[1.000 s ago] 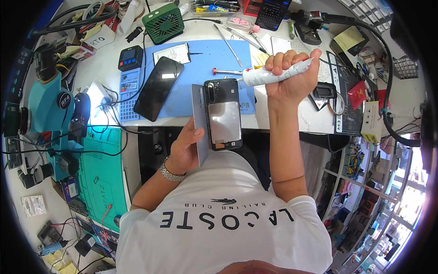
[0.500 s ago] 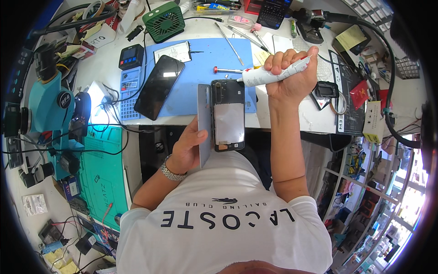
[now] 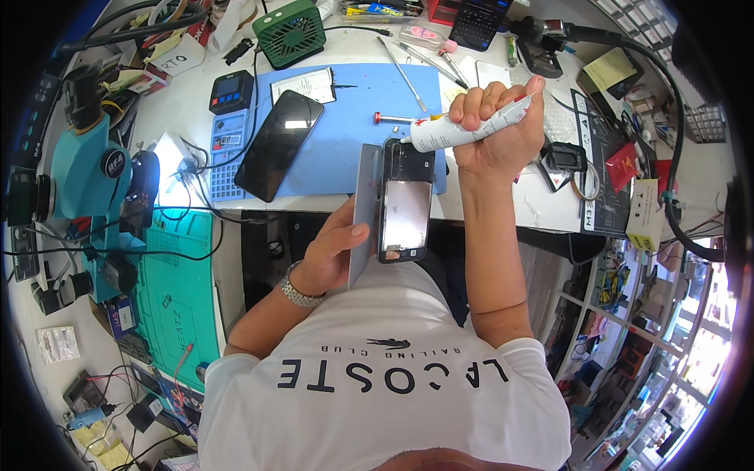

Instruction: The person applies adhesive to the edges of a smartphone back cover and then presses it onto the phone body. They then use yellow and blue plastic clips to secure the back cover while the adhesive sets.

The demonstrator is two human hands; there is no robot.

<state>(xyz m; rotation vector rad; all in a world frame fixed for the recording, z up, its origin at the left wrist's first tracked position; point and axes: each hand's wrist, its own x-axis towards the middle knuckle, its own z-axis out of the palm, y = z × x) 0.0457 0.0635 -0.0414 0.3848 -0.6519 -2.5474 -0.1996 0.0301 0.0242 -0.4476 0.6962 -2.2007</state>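
My left hand (image 3: 336,245) is closed round a grey flat panel (image 3: 365,212), which stands on edge along the left side of an opened phone body (image 3: 407,212). The phone body has a black frame and a shiny silver middle; both pieces are held just off the bench's front edge. How my left fingers support them underneath is hidden. In my right hand (image 3: 503,133) a white glue tube (image 3: 441,133) is gripped, tilted with its nozzle at the phone body's top edge. Any glue there is too small to make out.
A dark phone (image 3: 280,149) lies on the blue mat (image 3: 345,110), with a red-ended screwdriver (image 3: 385,118) beside the tube. Behind stand a green fan (image 3: 290,38) and a small black device (image 3: 232,91). A teal microscope (image 3: 102,173) rises at the left.
The phone body and panel have shifted slightly right. The tube's nozzle has moved left along the phone body's top edge, away from the right corner. The whole view has shifted a little.
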